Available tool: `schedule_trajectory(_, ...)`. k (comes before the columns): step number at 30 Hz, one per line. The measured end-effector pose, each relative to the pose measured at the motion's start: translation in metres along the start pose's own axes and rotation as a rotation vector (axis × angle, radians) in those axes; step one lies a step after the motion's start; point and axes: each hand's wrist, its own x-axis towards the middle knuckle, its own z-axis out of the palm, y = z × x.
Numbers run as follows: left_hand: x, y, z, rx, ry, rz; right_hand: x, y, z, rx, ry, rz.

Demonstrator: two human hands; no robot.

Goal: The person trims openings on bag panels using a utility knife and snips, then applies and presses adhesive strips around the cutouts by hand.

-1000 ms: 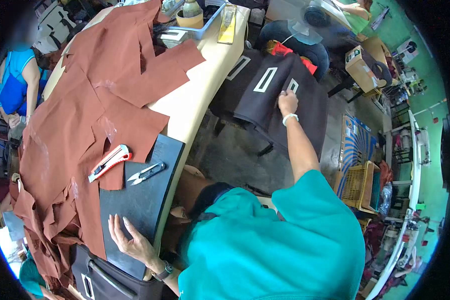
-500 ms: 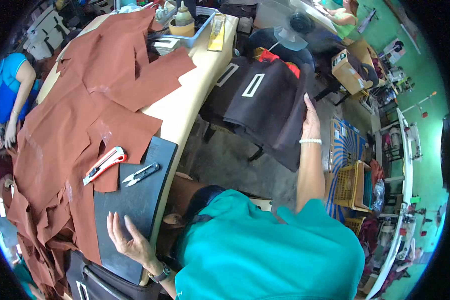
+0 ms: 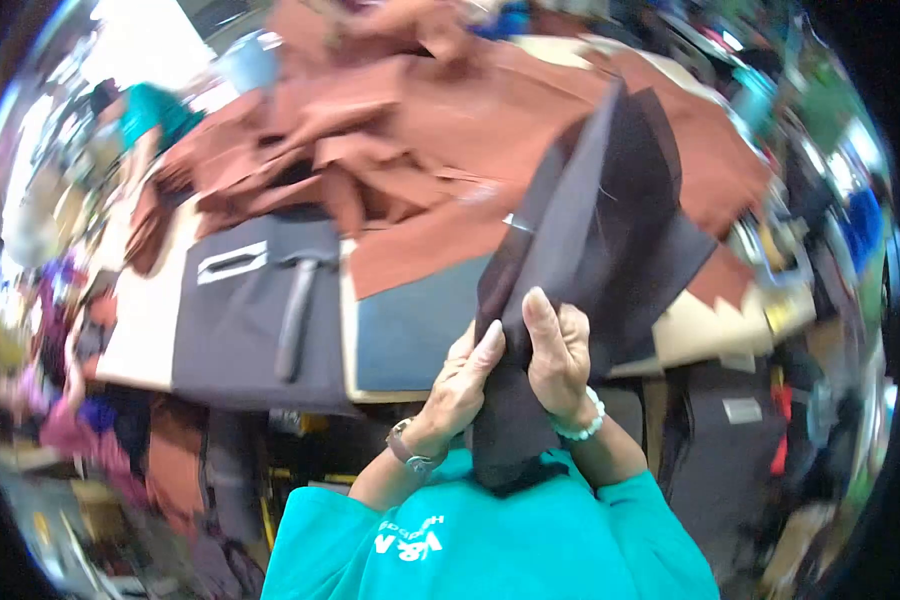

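A dark fabric piece (image 3: 610,230) stands folded and raised in front of my chest, its loose end fanning out over the table. My left hand (image 3: 458,388), with a watch at the wrist, is closed on its left edge, thumb on top. Gripping the fabric from the other side is my right hand (image 3: 558,360), with a pale bead bracelet, thumb pointing up. Behind the fabric lies a dark board (image 3: 410,330), partly covered by brown material (image 3: 470,130). A small shiny thing beside the fabric is too blurred to name.
On the table's left, a hammer (image 3: 292,325) rests on a dark panel (image 3: 220,340) with a white rectangular frame (image 3: 232,262). Another person in a teal top (image 3: 158,115) is at the far left. More dark fabric (image 3: 725,440) hangs at the lower right.
My view has swung left to face the table. The right hand has come from the dark fabric stack, and both hands now grip a dark fabric piece. My left hand has left the board.
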Motion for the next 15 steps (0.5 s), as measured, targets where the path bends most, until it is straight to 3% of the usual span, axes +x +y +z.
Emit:
schedule_trajectory(2, -0.016, -0.003, -0.024, 0.006, 0.197, -0.006, 0.007, 0.005, 0.018, -0.232, -0.115, -0.08)
schedule_trajectory(3, -0.022, -0.004, -0.033, -0.011, 0.286, -0.004, 0.014, 0.006, 0.028, -0.374, -0.121, -0.285)
schedule_trajectory(4, -0.022, -0.006, -0.041, -0.146, 0.463, -0.128, 0.016, 0.003, 0.032, -0.251, -0.132, -0.207)
schedule_trajectory(6, -0.027, -0.008, -0.067, -0.282, 0.565, 0.013, 0.025, -0.002, 0.029, -0.358, -0.19, -0.299)
schedule_trajectory(8, -0.042, 0.028, -0.077, -0.509, 0.633, 0.034, 0.033, -0.005, 0.027, -0.494, -0.04, -0.508)
schedule_trajectory(10, -0.07, 0.027, -0.116, -0.484, 0.674, 0.078, 0.041, -0.007, 0.024, -0.524, 0.145, -0.671)
schedule_trajectory(11, -0.089, 0.015, -0.146, -0.362, 0.76, 0.13, 0.043, -0.01, 0.024, -0.392, 0.209, -0.649)
schedule_trajectory(12, -0.114, 0.005, -0.176, -0.098, 0.904, 0.098, 0.046, -0.014, 0.026, -0.341, 0.201, -0.695)
schedule_trajectory(14, -0.154, 0.013, -0.171, -0.156, 0.982, 0.09, 0.053, -0.023, 0.031, -0.242, 0.178, -0.786)
schedule_trajectory(15, -0.182, -0.003, -0.186, 0.002, 0.976, 0.055, 0.056, -0.029, 0.036, -0.237, -0.006, -0.827)
